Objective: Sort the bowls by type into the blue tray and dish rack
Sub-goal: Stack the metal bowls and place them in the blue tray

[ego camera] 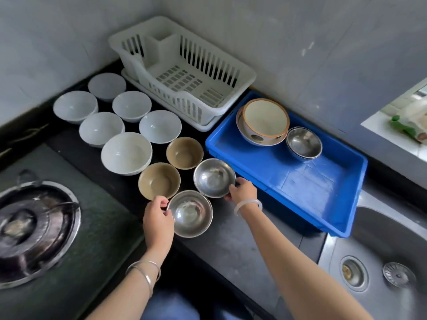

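Both hands take a steel bowl each, near the blue tray.

The left hand (158, 218) pinches the left rim of the near steel bowl (190, 213), fingers closed on its edge; the right hand (242, 190) grips the right rim of the far steel bowl (213, 177), thumb over the lip. Both bowls sit just left of the blue tray (312, 181), which already holds a steel stack (303, 142) and patterned bowls (263, 122) at its far end, so metal probably goes there. The white dish rack (184, 72), far centre, stands without bowls; the six white bowls (126, 153) to its left seem meant for it. Two brown bowls (159, 180) wait between the groups, their place unclear. Grouping by kind keeps each lift short.
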Action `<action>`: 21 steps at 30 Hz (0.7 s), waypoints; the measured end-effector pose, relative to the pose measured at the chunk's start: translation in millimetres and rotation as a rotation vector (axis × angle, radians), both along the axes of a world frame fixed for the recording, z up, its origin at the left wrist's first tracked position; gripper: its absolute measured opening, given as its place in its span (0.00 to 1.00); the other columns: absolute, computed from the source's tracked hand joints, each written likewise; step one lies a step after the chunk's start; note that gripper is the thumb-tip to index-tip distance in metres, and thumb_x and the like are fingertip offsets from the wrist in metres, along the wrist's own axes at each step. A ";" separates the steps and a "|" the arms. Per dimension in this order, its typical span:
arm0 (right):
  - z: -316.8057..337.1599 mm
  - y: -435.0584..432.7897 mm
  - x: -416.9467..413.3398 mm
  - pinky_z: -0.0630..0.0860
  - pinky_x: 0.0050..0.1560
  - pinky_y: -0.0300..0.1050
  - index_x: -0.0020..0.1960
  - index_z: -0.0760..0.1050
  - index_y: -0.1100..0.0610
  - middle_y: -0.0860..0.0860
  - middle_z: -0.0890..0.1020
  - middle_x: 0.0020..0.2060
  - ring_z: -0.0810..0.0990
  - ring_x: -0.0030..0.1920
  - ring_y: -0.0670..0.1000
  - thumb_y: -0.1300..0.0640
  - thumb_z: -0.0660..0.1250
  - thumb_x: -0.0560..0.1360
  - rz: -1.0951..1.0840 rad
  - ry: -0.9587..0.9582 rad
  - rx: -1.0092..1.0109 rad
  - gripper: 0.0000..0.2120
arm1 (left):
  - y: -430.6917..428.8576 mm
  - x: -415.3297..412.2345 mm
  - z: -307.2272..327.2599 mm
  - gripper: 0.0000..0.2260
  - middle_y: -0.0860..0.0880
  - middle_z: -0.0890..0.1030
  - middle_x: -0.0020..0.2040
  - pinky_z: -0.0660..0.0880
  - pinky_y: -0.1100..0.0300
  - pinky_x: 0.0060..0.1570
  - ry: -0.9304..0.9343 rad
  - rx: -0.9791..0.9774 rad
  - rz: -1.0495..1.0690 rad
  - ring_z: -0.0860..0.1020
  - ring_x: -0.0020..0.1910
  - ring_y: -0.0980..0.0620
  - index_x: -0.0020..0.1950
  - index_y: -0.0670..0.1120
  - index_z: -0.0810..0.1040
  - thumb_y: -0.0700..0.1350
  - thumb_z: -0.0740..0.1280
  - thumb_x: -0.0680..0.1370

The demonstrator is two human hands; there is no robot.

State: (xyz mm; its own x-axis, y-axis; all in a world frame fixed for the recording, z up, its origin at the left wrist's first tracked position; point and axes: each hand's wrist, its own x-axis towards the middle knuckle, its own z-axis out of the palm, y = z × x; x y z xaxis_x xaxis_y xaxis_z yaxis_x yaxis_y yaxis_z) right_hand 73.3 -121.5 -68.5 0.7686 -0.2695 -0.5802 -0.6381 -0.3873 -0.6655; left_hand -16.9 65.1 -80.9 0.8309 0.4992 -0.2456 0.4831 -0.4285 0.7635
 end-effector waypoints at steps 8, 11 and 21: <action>21.3 -9.8 -24.3 0.79 0.33 0.34 0.48 0.77 0.56 0.49 0.82 0.38 0.83 0.35 0.46 0.63 0.61 0.76 0.158 -0.109 -0.005 0.07 | -3.6 7.0 -2.0 0.09 0.49 0.81 0.46 0.72 0.59 0.46 0.072 -0.154 -0.013 0.79 0.46 0.49 0.53 0.45 0.78 0.40 0.69 0.74; 20.0 -12.6 -33.3 0.79 0.33 0.34 0.48 0.76 0.53 0.50 0.82 0.39 0.83 0.34 0.45 0.61 0.61 0.77 0.260 -0.086 -0.056 0.06 | -9.3 15.3 -4.0 0.08 0.49 0.83 0.47 0.73 0.58 0.49 0.122 -0.203 -0.056 0.78 0.46 0.52 0.53 0.45 0.80 0.41 0.69 0.74; 9.1 -16.5 -47.8 0.82 0.46 0.50 0.51 0.75 0.57 0.56 0.84 0.40 0.84 0.38 0.54 0.61 0.58 0.75 0.354 -0.015 -0.209 0.09 | -18.2 28.1 -7.6 0.08 0.48 0.82 0.42 0.80 0.55 0.47 0.168 -0.518 0.008 0.81 0.42 0.51 0.43 0.47 0.79 0.39 0.62 0.78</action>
State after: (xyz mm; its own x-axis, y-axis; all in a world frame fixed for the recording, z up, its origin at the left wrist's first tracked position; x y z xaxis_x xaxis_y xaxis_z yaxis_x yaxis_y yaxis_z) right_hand 25.5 -138.0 -59.4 0.8430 -0.0975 -0.5290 -0.4319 -0.7090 -0.5576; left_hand 11.2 47.0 -88.5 0.7556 0.2839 -0.5903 0.6184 -0.0121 0.7858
